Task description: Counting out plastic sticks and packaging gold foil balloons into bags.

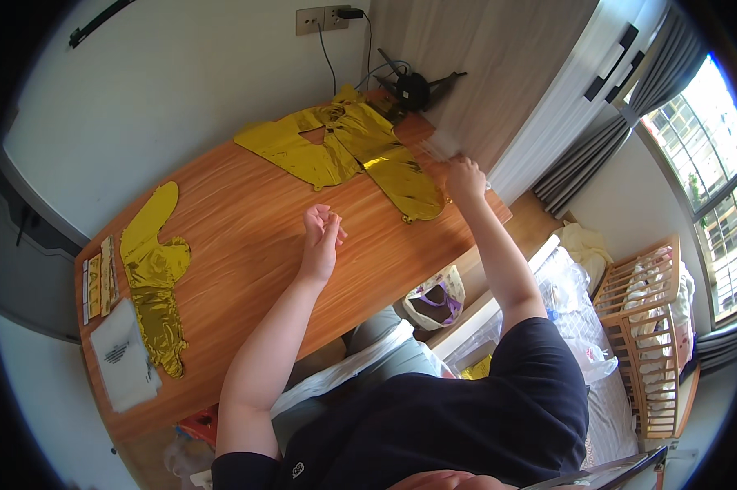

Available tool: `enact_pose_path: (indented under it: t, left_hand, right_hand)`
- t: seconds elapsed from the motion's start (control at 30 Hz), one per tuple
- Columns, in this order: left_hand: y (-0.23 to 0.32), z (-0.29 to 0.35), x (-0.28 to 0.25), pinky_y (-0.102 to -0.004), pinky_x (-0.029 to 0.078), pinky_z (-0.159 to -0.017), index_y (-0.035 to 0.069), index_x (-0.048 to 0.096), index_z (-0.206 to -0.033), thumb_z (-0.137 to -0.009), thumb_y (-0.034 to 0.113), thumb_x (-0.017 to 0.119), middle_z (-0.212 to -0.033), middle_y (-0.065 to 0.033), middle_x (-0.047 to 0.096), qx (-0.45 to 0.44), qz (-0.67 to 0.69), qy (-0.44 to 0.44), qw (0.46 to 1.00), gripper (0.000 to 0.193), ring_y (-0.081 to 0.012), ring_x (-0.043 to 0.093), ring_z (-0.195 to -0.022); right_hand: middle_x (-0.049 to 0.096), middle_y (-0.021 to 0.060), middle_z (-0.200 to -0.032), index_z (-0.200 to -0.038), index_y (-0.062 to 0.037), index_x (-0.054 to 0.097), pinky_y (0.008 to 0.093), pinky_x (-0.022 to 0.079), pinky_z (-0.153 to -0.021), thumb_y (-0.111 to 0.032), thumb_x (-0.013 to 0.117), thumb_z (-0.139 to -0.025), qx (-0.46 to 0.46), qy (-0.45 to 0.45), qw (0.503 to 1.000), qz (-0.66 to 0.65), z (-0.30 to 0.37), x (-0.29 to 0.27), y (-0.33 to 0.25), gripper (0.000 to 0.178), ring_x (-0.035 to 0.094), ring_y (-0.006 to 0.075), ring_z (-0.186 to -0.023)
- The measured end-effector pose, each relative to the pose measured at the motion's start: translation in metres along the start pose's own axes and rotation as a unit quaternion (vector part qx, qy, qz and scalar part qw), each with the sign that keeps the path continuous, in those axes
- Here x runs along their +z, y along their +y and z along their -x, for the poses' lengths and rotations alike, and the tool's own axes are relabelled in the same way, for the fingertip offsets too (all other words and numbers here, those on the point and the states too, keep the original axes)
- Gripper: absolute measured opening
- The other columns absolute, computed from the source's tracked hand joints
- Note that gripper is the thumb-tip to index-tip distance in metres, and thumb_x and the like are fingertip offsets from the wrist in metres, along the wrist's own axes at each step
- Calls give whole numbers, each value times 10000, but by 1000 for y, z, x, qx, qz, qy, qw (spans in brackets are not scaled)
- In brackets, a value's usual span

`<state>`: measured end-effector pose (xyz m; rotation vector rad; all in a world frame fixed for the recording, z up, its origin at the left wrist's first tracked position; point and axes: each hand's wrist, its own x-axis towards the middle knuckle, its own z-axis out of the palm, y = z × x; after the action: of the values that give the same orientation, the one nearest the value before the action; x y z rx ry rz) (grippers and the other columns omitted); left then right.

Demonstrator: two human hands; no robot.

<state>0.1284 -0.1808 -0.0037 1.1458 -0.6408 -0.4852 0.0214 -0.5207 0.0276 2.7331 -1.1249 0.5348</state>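
Observation:
Over the middle of the table, my left hand is raised with its fingers curled together; whether anything small is between them is hidden. At the table's far right, my right hand is closed on a blurred, see-through piece of plastic. Just left of it, a large flat gold foil balloon, uninflated, spreads across the back of the table. A second gold foil balloon, long and curved, lies flat along the left side.
White plastic sheets or bags and a small printed packet lie at the wooden table's left end. A black router with cables stands in the back corner. A bag hangs or stands below the front edge; a wooden crib is at right.

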Motion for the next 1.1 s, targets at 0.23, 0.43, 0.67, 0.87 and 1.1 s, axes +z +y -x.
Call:
enact_pose_path:
  t: [0.23,0.43,0.67,0.87,1.1]
  left_hand:
    - [7,0,3,-241,436,-755,118,371,-1252,-1056,286,472,-1073,-33,501,-8,-20,-6,1000,277,-84,520,-834]
    - [8,-1,6,-241,433,-759,105,370,-1250,-1056,276,469,-1049,-25,513,-5,-20,-5,1000,277,-82,514,-821]
    - [7,0,6,-236,428,-754,95,379,-1244,-1055,263,473,-1017,-17,520,-3,-21,-18,1000,270,-75,516,-824]
    - [7,0,6,-236,427,-752,89,387,-1242,-1051,264,486,-995,-11,524,3,-22,-26,999,277,-73,515,-822]
    - [4,-2,6,-238,428,-746,89,401,-1229,-1047,264,501,-978,-8,528,6,-18,-26,999,273,-74,515,-805]
  right_hand:
    - [590,74,-1316,-1267,-148,681,358,461,-901,-262,647,-907,-52,-158,934,317,-9,2,-20,379,520,244,-1206]
    - [619,50,-1314,-1269,-162,685,381,490,-832,-288,696,-899,-42,-271,898,344,-35,-9,-44,391,553,248,-1206]
    - [634,51,-1299,-1256,-164,690,386,496,-764,-263,695,-894,-18,-276,900,338,-51,-6,-61,376,570,243,-1179]
    - [638,66,-1274,-1248,-148,689,396,491,-751,-268,669,-899,-9,-256,903,344,-58,4,-62,369,570,252,-1162]
    - [638,64,-1277,-1218,-138,703,396,491,-745,-274,669,-893,-2,-267,903,338,-59,1,-63,353,578,249,-1147]
